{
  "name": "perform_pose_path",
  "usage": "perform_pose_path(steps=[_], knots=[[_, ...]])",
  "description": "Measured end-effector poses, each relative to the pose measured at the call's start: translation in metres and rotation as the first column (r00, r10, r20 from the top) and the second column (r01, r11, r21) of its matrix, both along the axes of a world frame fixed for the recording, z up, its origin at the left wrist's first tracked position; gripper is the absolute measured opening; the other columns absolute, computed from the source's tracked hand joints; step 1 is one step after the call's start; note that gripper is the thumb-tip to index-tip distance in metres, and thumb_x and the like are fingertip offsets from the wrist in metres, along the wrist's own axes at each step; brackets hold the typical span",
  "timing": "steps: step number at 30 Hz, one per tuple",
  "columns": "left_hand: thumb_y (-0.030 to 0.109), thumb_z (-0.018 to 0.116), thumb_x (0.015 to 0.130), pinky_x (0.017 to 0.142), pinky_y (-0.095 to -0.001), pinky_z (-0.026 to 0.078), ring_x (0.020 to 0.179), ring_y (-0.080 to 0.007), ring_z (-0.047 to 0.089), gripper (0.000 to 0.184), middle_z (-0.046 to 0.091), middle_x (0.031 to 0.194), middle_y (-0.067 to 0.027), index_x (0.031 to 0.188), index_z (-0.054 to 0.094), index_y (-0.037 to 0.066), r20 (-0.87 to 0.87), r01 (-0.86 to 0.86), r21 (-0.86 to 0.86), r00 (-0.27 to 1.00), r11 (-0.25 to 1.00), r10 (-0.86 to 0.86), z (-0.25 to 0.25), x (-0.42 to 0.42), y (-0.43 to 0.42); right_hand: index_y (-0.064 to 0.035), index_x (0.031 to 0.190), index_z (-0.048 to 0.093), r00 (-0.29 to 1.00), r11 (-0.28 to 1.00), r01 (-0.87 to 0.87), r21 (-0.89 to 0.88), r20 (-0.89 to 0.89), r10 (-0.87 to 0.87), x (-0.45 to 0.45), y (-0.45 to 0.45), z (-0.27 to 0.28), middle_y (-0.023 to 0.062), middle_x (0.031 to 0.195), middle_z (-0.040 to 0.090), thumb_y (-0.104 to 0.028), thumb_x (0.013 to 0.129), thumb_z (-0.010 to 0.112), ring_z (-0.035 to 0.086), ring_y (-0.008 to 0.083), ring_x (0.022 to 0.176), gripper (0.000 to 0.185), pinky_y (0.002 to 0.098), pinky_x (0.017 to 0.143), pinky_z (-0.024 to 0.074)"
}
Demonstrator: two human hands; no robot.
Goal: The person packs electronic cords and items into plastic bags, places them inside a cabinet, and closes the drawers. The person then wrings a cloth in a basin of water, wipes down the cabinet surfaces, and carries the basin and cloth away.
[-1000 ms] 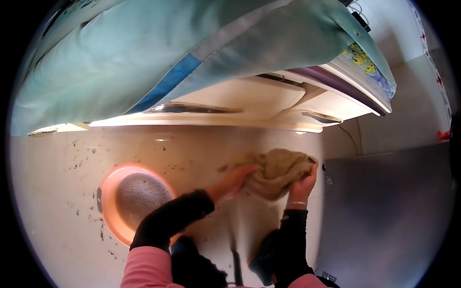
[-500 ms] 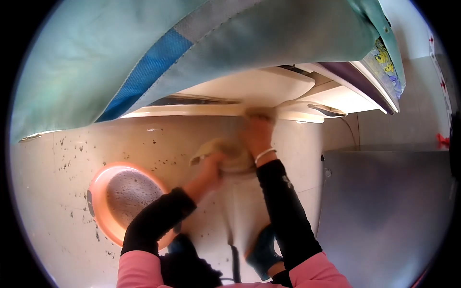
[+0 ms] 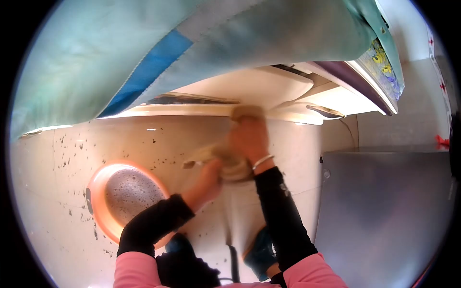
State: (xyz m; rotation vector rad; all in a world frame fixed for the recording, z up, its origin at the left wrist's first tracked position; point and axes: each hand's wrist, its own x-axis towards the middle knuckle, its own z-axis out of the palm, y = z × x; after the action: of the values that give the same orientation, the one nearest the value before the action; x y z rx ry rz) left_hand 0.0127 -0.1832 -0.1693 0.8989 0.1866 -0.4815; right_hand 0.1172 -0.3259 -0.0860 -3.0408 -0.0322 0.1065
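Observation:
A tan cloth (image 3: 235, 168), blurred by motion, hangs bunched between my two hands. My left hand (image 3: 207, 180) is closed on its lower left part, above the floor. With fingers wrapped round another part of the cloth, my right hand (image 3: 250, 139) is up at the lower edge of a cream-white panel (image 3: 259, 86). Blur hides whether the cloth touches the panel there. To the left of my left forearm stands an orange basin (image 3: 98, 206) of foamy, greyish water (image 3: 132, 192).
Pale green fabric with a blue stripe (image 3: 149, 72) drapes over the panel. Dark specks dot the light floor (image 3: 72, 163). A grey metallic surface (image 3: 384, 197) fills the right side. My feet in dark shoes (image 3: 259, 252) and a dark cord (image 3: 234, 261) are below.
My right hand has shifted slightly left along the panel's lower edge, still gripping the cloth. The cloth and my left hand have dropped a little. The basin stays in place.

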Motion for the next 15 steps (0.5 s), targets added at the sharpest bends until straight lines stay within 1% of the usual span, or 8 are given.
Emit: perform_pose_path(steps=[1,3,4,5,9,12,13,15], knots=[[0.011,0.052,0.079,0.083,-0.0332,0.046,0.091,-0.0209,0.059,0.018,0.060,0.096,-0.0092,0.094,0.054,0.001,0.197,0.017,0.151,0.979,0.988,-0.047,-0.015,0.001,-0.011,-0.0023,0.098,0.061,0.999,0.998,0.040,-0.053,-0.026,-0.042,-0.001,-0.012,0.006,0.0185,0.096,0.062,-0.025,0.072,0.056,0.055,0.0307,0.098,0.035,0.0405,0.090,0.0393],[0.010,0.053,0.079,0.082,-0.0325,0.046,0.090,-0.0203,0.059,0.017,0.060,0.094,-0.0089,0.094,0.055,0.001,0.333,-0.025,0.295,0.940,0.955,-0.079,0.006,0.015,-0.034,0.0004,0.101,0.060,0.977,0.978,0.207,0.025,0.054,-0.208,0.000,-0.052,0.002,0.0199,0.097,0.062,-0.031,0.070,0.059,0.055,0.0334,0.097,0.043,0.0412,0.090,0.0393],[0.010,0.053,0.079,0.081,-0.0317,0.046,0.088,-0.0197,0.059,0.017,0.060,0.093,-0.0085,0.094,0.055,0.002,0.020,0.043,0.022,0.999,0.999,-0.044,0.048,0.024,-0.042,0.0029,0.103,0.059,0.975,0.983,0.175,0.053,0.131,-0.181,0.000,-0.071,-0.004,0.0227,0.099,0.060,-0.033,0.068,0.061,0.053,0.0352,0.100,0.050,0.0428,0.091,0.0386],[0.010,0.054,0.080,0.080,-0.0308,0.046,0.087,-0.0191,0.059,0.016,0.060,0.092,-0.0082,0.093,0.055,0.002,-0.289,0.015,-0.267,0.953,0.964,-0.095,0.070,0.029,-0.044,0.0029,0.103,0.059,0.977,0.985,0.164,0.051,0.126,-0.170,0.000,-0.071,-0.003,0.0227,0.099,0.060,-0.033,0.068,0.061,0.053,0.0352,0.100,0.050,0.0428,0.091,0.0386],[0.009,0.053,0.080,0.079,-0.0296,0.046,0.086,-0.0184,0.058,0.016,0.060,0.090,-0.0079,0.093,0.056,0.002,-0.393,-0.044,-0.318,0.915,0.947,-0.089,0.069,0.030,-0.033,0.0054,0.103,0.058,0.987,0.989,0.148,-0.022,0.068,-0.147,0.006,-0.053,-0.005,0.0268,0.104,0.056,-0.032,0.068,0.060,0.048,0.0391,0.104,0.051,0.0465,0.092,0.0363],[0.008,0.053,0.079,0.079,-0.0300,0.046,0.087,-0.0187,0.058,0.016,0.060,0.091,-0.0078,0.094,0.056,0.002,-0.570,-0.154,-0.219,0.822,0.963,0.001,0.045,0.014,-0.002,0.0039,0.100,0.060,0.998,0.989,0.053,-0.135,0.036,-0.049,0.011,-0.012,-0.013,0.0248,0.099,0.058,-0.031,0.071,0.057,0.052,0.0393,0.097,0.046,0.0482,0.088,0.0381],[0.008,0.053,0.079,0.079,-0.0301,0.046,0.088,-0.0188,0.058,0.015,0.060,0.092,-0.0078,0.093,0.056,0.002,-0.218,-0.101,-0.048,0.972,0.994,0.088,0.015,0.003,0.005,0.0020,0.096,0.062,0.998,0.984,0.059,-0.165,-0.028,-0.065,0.013,0.008,-0.005,0.0226,0.095,0.060,-0.030,0.071,0.056,0.054,0.0384,0.092,0.041,0.0482,0.084,0.0398],[0.008,0.053,0.078,0.080,-0.0302,0.046,0.088,-0.0188,0.058,0.015,0.060,0.092,-0.0079,0.092,0.055,0.003,0.181,-0.125,0.137,0.978,0.983,0.099,0.000,-0.008,0.034,0.0000,0.091,0.063,0.994,0.980,0.055,-0.192,-0.083,-0.072,0.019,0.045,0.004,0.0203,0.091,0.062,-0.029,0.072,0.056,0.056,0.0376,0.087,0.036,0.0482,0.079,0.0415]])
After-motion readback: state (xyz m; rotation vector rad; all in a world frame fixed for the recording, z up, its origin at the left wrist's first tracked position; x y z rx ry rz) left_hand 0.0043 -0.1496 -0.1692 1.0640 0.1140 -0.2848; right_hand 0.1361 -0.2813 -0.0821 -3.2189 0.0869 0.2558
